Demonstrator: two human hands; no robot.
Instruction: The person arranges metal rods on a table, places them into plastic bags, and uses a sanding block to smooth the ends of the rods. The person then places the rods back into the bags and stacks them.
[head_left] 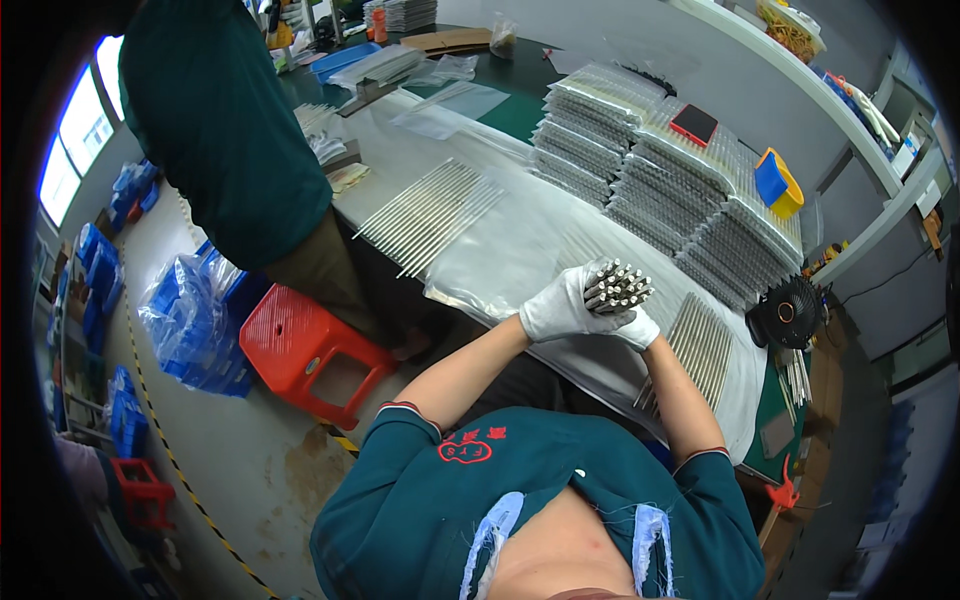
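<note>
A bundle of thin metal rods points its round ends up above the near edge of the table. My left hand, in a white glove, is closed around its left side. My right hand, gloved as well, grips the bundle from below and the right, its fingers partly hidden. Beside my right forearm lies a row of similar rods on the white table covering. Another spaced-out row of rods lies farther left, partly on clear plastic film.
Tall stacks of bubble-wrapped packs line the back, bearing a red-edged phone and a blue-and-yellow tape roll. A black fan stands right. A co-worker stands left near a red stool.
</note>
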